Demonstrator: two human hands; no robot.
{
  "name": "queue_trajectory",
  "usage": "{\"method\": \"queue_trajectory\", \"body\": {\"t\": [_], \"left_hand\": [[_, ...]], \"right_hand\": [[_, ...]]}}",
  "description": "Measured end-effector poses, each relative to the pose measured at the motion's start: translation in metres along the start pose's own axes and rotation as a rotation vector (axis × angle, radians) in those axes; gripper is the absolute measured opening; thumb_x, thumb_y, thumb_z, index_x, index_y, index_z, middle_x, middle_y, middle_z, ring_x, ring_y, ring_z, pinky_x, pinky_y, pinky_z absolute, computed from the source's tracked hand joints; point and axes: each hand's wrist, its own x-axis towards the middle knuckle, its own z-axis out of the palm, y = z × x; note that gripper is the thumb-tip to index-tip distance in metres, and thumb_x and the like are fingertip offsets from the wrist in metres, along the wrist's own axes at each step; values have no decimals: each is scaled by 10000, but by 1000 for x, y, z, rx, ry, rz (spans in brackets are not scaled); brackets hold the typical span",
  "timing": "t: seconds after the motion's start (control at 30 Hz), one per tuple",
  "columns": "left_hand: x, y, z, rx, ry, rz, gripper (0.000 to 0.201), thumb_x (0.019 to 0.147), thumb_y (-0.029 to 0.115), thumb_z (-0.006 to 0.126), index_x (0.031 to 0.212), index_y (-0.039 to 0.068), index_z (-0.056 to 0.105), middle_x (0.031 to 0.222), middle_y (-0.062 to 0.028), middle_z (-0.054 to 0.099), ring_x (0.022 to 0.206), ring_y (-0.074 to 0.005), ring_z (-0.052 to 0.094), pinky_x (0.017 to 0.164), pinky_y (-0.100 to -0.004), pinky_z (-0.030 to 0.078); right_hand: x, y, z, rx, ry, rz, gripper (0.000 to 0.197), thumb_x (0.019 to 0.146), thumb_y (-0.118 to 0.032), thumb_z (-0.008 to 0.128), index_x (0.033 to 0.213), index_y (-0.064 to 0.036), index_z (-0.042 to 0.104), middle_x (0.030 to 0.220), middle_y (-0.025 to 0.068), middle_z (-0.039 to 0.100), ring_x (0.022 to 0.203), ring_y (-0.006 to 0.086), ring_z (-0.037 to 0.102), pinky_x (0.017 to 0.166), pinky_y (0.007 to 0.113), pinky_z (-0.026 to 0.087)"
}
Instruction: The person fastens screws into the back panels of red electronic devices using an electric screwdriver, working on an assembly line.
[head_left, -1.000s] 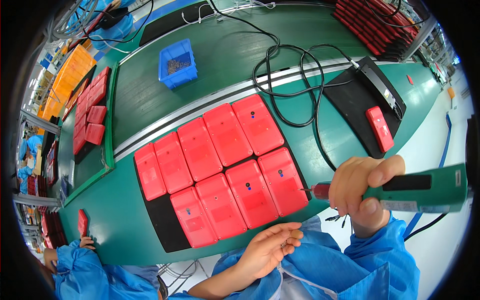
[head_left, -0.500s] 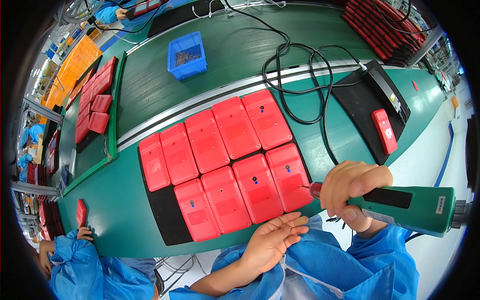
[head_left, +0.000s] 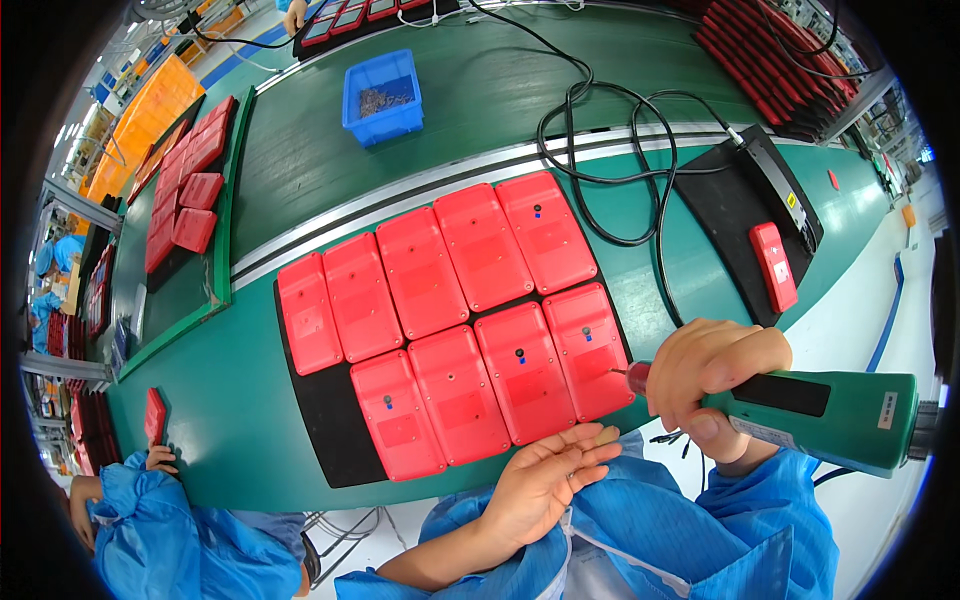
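Observation:
My right hand is wrapped round a green electric screwdriver. Its thin bit points left, at the lower right part of a red casing; whether the tip touches, I cannot tell. My left hand lies palm up just below the casings, thumb and fingers drawn together. What they hold, if anything, is too small to make out. Several red casings, backs up, lie in two rows on a black mat. Screw holes show at their corners, and some carry a black round spot with a blue mark.
Beyond the rail, a blue bin of small screws stands on the green belt. A black cable loops at the right, near a black device and a red casing part. At the left, a co-worker's hand touches a red piece.
The whole view has shifted slightly. Both my hands keep nearly the same pose over the casings. At the far edge, a row of screened red devices now shows more fully.

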Motion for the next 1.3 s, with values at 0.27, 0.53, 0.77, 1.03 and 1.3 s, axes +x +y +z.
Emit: {"method": "queue_trajectory", "body": {"t": [0.27,0.53,0.77,1.03,1.3], "left_hand": [[0,4,7,-31,29,-12,281,903,83,402,1146,-48,455,1177,-199,483,1088,-262,499,805,-291,488],[-3,6,3,-14,55,-45,244,898,177,455,998,-30,535,990,-169,592,877,-195,606,682,-257,514],[-6,-3,10,128,141,28,295,887,234,494,934,-49,563,676,-40,524,583,-82,444,512,-199,350],[-22,-11,-4,16,72,76,292,910,220,434,954,-36,566,725,-83,552,629,-121,492,567,-226,402],[-13,-18,-5,41,51,37,259,909,157,431,1058,-36,520,870,-96,579,754,-128,553,655,-224,452]], "right_hand": [[-4,1,-1,-110,-38,77,314,590,155,575,824,2,431,627,102,505,445,209,515,404,291,421],[-5,5,1,-102,-86,53,308,621,133,546,865,1,414,606,85,511,457,201,531,421,283,431],[-11,0,-2,-279,-165,52,360,611,135,540,923,-2,426,606,97,533,479,216,543,448,298,430],[-24,-43,-21,-91,-135,9,351,694,57,548,985,-50,383,527,54,495,410,180,518,430,294,459],[-52,-26,-20,-103,-67,35,320,711,56,502,994,-43,388,535,56,496,414,172,512,425,292,463]]}}
